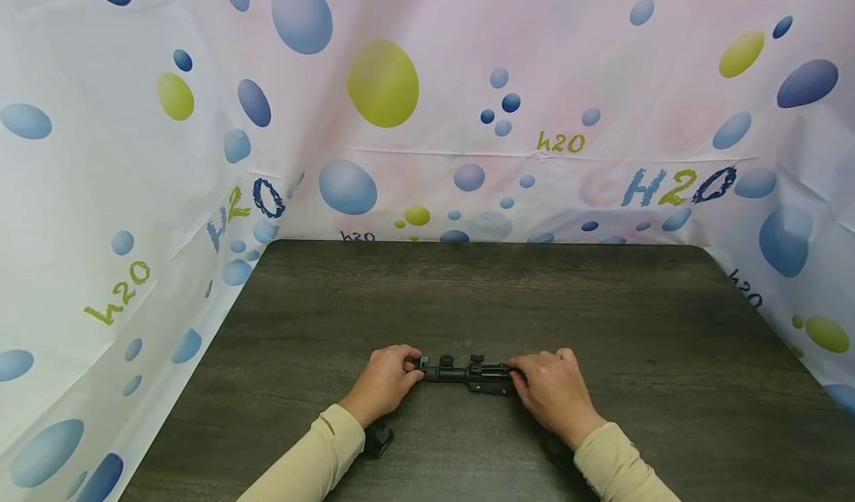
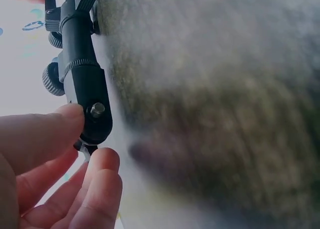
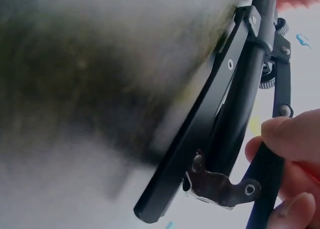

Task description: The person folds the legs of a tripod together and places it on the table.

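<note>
A small black tripod [image 1: 461,373] lies crosswise between the two hands, close over the dark tabletop. My left hand [image 1: 387,379] pinches its head end; in the left wrist view the thumb presses near a silver screw [image 2: 97,109], and fingers curl beneath. Two ridged knobs stick out along the tripod's side, the larger knob [image 2: 53,79] nearer the left thumb. At the other end my right hand [image 1: 551,390] holds a flat leg [image 3: 265,174] between thumb and fingers. A metal brace [image 3: 215,186] links that leg to the central tube. Another leg [image 3: 195,124] angles slightly away from the tube.
The dark wood-grain table [image 1: 467,294] spreads around the hands, its far corners rounded. A white curtain [image 1: 467,56] printed with blue and green dots and "H2O" stands behind and along both sides. A black device [image 1: 378,440] shows under the left wrist.
</note>
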{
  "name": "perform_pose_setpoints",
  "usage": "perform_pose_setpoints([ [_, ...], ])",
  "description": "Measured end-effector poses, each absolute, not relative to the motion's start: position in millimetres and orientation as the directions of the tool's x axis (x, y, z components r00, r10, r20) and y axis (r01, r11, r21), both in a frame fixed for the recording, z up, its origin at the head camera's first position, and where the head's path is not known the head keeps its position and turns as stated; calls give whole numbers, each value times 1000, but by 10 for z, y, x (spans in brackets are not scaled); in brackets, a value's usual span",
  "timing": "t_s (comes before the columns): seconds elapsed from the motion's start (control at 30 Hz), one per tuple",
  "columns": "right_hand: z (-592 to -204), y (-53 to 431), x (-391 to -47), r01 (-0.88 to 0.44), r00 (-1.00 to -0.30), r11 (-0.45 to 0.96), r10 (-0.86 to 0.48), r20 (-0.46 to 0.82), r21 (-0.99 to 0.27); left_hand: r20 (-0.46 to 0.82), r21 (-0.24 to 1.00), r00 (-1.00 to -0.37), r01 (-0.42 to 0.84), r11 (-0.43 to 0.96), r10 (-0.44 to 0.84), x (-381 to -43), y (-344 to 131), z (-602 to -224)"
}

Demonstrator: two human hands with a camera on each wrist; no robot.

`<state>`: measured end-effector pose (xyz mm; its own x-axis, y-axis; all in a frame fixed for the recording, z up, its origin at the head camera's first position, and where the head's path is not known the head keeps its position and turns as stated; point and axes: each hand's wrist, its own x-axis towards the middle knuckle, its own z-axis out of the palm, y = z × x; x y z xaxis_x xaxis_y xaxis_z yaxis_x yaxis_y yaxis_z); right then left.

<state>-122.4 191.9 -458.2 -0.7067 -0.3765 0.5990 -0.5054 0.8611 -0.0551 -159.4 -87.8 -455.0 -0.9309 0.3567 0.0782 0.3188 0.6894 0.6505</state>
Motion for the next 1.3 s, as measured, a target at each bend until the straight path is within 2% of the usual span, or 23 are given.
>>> perform_pose_setpoints([
  [0.33, -4542, 1931, -1213, -479, -742, 874, -352, 571, -83, 40, 657, -937, 287, 698, 347, -1596, -893, -4539],
  [1.3, -4616, 2156, -1163, -482, -698, 870, -310, 646, -103, 27, 649, -936, 284, 706, 351, -1582, -895, -4491],
])
